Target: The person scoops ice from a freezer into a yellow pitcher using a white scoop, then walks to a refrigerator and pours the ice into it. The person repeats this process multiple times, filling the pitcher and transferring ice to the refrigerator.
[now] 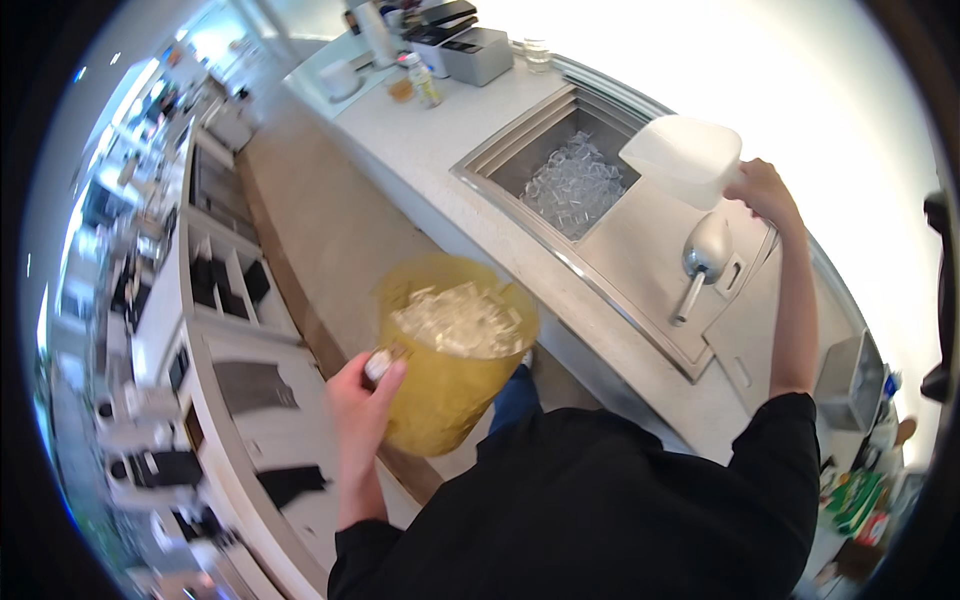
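Note:
My left hand (367,397) grips the handle at the rim of a yellow translucent bucket (442,397), held over the floor beside the counter. Pieces of ice (461,319) fill it near the top. At the right, my right hand (761,191) holds a white plastic scoop (686,154) above the right side of an open ice bin. More ice (577,184) lies inside the bin (510,142). Below the white scoop, a metal scoop (705,251) rests on the bin's steel lid (637,262). The inside of the white scoop is not clearly visible.
The counter (420,135) carries a bottle (422,79), a grey box-shaped device (477,56) and a glass (537,54) at its far end. A steel container (851,382) stands at the right. Across the floor (337,195) runs another counter with open shelves (225,277) and hanging dark cloths (255,386).

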A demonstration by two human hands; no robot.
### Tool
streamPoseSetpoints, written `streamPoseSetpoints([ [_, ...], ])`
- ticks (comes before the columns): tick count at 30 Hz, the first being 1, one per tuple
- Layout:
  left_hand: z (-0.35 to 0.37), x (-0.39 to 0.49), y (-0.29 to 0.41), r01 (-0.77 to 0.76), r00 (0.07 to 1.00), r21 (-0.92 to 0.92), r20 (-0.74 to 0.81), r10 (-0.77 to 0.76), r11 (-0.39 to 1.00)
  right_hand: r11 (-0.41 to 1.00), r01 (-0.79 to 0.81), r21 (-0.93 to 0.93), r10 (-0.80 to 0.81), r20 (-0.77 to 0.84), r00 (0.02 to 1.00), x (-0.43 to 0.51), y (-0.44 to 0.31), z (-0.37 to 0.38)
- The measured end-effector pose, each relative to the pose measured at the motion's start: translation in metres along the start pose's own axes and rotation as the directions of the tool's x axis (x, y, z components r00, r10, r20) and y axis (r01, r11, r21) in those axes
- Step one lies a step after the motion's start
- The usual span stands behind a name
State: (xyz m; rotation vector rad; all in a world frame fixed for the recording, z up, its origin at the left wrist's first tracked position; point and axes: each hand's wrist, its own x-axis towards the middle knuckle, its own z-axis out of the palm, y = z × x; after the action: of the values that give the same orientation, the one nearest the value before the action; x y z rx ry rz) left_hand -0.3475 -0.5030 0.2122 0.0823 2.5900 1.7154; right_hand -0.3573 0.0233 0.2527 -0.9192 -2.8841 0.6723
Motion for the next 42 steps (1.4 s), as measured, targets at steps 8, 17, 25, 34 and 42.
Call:
streamPoseSetpoints([
  [8,0.119,0.253,0.090,-0.641,0.707,0.302,0.590,0.389,0.705,0.841,-0.147,0.521,0.312,-0.244,0.918,-0.135,0.026,-0.004],
  [17,0.330,0.365,0.124,-0.980,0.166,0.176,0.980,-0.107,0.092,0.536,-0.190,0.822,0.784,-0.402,0.473,-0.265,0.024,0.045],
  [25,0.441,0.333,0.069,-0.945,0.154,0.006,0.891,-0.427,-0.328,0.482,-0.205,0.852,0.872,-0.444,0.205,-0.385,0.003,0.084],
  [34,0.376,0.310,0.161,-0.908,0.298,0.344,0.932,0.207,-0.240,0.364,-0.205,0.908,0.929,-0.371,0.007,-0.568,0.029,0.122],
  [42,0.206,0.051,0.264,-0.625,0.568,-0.241,0.512,0.644,0.742,0.371,-0.142,0.918,0.894,-0.394,-0.212,-0.727,0.073,0.116],
])
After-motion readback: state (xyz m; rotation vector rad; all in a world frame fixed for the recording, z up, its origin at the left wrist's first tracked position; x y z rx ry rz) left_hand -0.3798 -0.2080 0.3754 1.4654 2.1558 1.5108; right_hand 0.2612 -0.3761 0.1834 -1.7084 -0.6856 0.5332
